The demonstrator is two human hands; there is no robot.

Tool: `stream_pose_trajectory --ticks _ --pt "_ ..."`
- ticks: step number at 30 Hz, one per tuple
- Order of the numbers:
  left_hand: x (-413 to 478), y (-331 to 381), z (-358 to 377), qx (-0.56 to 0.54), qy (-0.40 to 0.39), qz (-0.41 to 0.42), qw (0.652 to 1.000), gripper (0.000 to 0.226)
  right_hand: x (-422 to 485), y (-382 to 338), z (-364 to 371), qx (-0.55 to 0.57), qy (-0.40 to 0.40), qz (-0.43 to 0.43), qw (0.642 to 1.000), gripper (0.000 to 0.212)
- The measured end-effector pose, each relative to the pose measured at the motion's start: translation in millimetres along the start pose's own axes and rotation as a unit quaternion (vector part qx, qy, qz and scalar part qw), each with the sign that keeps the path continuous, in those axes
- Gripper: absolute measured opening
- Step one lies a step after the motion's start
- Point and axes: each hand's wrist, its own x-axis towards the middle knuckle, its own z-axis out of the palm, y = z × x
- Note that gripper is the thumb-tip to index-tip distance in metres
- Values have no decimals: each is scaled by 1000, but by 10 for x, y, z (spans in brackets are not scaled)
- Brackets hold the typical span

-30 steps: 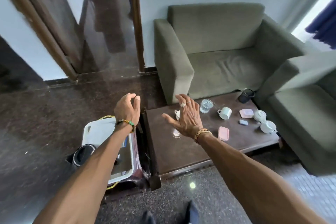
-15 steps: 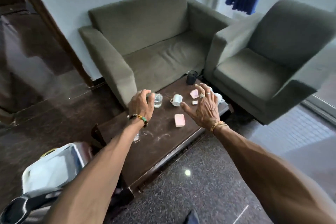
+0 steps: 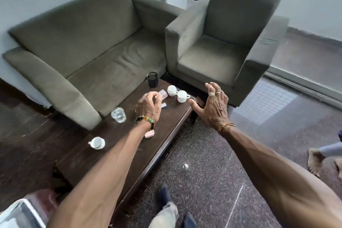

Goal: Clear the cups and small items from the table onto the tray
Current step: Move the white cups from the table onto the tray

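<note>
The dark wooden table [image 3: 118, 161] carries a black cup [image 3: 152, 79], two white cups [image 3: 172, 90] [image 3: 182, 96], a pink pad [image 3: 163, 94], a small blue piece [image 3: 164, 105], a glass of water [image 3: 118, 114], a lone white cup [image 3: 97, 143] and a pink block [image 3: 149, 134] half hidden by my wrist. My left hand [image 3: 149, 105] hovers over the table's middle, fingers loosely curled, nothing visibly held. My right hand [image 3: 212, 105] is spread wide just past the table's right end, beside the two white cups. A corner of the white tray [image 3: 16, 214] shows at the bottom left.
A grey-green sofa [image 3: 88, 46] runs behind the table and an armchair [image 3: 222, 46] stands at its right end. My feet [image 3: 166, 207] are on the speckled floor in front. Another person's foot [image 3: 314, 159] is at the right edge.
The view has swung right, so the tray slid to the bottom corner. My left hand moved from the glass toward the table's middle; my right hand reached past the two white cups.
</note>
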Motion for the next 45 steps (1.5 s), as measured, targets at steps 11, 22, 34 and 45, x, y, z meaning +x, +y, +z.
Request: stream_pose_trajectory --ticks 11,22,34,45 --pt "727 277 850 -6 -85 22 996 27 497 550 92 -48 -20 65 997 102" --pt "1248 627 1436 31 -149 29 988 32 989 1011 173 -39 -24 101 994 96" --pt "1656 1117 1964 17 -127 -39 991 33 2044 1650 94 -26 -59 55 996 95" --pt "1809 723 2082 6 -105 -141 984 25 2451 1606 686 -29 -156 -16 987 90"
